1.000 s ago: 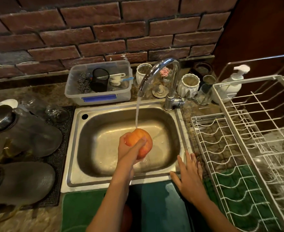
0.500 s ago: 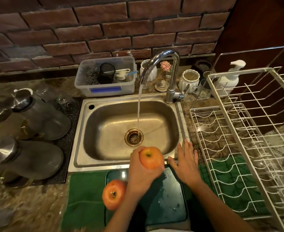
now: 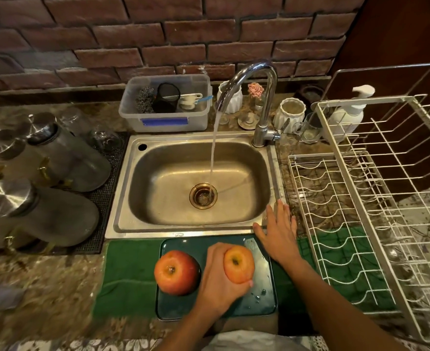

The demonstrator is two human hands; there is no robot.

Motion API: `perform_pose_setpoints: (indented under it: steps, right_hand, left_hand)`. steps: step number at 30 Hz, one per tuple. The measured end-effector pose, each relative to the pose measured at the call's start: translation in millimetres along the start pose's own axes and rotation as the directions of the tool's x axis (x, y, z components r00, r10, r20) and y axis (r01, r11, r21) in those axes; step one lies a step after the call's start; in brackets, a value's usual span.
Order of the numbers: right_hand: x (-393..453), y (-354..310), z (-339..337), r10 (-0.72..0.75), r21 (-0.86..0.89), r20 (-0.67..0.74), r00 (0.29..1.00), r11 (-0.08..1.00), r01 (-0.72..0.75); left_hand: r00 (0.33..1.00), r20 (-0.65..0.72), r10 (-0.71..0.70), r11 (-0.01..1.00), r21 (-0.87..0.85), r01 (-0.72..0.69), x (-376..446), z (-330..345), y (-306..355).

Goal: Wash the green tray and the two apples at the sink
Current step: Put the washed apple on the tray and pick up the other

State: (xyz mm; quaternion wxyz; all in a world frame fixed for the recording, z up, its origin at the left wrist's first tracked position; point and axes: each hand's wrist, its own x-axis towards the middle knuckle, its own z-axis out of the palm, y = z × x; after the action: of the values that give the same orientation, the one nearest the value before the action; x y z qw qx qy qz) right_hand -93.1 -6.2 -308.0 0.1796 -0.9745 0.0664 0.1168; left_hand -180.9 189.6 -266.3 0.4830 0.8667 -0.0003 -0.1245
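Apple (image 3: 239,267) sits gripped in the left hand (image 3: 219,282) over the tray (image 3: 264,302), beside the other apple (image 3: 176,272). Right hand (image 3: 279,231) lies spread flat, empty, at the sink (image 3: 122,198) corner. Looks like setting-down; next, release it gently, and the tap (image 3: 249,79) needs closing.

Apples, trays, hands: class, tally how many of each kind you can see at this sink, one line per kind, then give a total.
Apples: 2, one lying on the tray and one held in the left hand
Green trays: 1
Hands: 2, the left hand gripping an apple and the right hand flat at the sink's corner
Total: 5
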Motion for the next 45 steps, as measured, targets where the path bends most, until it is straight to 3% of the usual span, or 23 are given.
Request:
perform_pose_setpoints:
  steps: [9, 23, 28, 31, 34, 37, 40, 45]
  right_hand:
    - [2.1, -0.5, 0.6, 0.006, -0.021, -0.002, 1.0, 1.0, -0.006]
    - [2.5, -0.3, -0.7, 0.015, -0.023, 0.008, 1.0, 1.0, -0.015]
    - [2.9, -0.6, 0.0, 0.008, -0.012, 0.011, 1.0, 1.0, -0.008]
    - [4.0, -0.6, 0.0, 0.008, -0.005, 0.021, 1.0, 1.0, -0.008]
    - [4.6, -0.8, -0.2, 0.01, -0.009, 0.031, 0.999, 1.0, -0.01]
    - [5.5, -1.9, -0.2, 0.02, -0.036, 0.029, 0.999, 0.999, -0.018]
    - [4.9, -2.3, 0.0, 0.015, -0.047, 0.021, 1.0, 0.999, -0.014]
    - [4.1, -0.7, 1.0, 0.032, -0.045, 0.041, 0.999, 0.999, -0.03]
  left_hand:
    - [0.998, 0.042, 0.05, 0.994, 0.097, -0.054, -6.9, 1.7, -12.0]
    - [0.994, 0.062, 0.089, 0.992, 0.084, -0.094, -16.2, -2.1, -8.4]
    - [0.992, 0.001, 0.123, 0.987, 0.101, -0.122, -3.5, -32.6, 20.7]
    - [0.978, -0.128, 0.164, 0.98, 0.138, -0.146, 18.4, -70.6, 29.4]
    - [0.95, -0.267, 0.162, 0.971, 0.214, -0.105, 41.1, -115.0, 8.6]
    - [0.943, -0.308, 0.125, 0.923, 0.384, 0.003, 58.4, -152.5, -30.9]
    - [0.958, -0.278, 0.065, 0.862, 0.5, 0.087, 69.9, -170.6, -67.2]
    - [0.993, -0.102, -0.059, 0.775, 0.622, 0.11, 79.8, -165.6, -99.0]
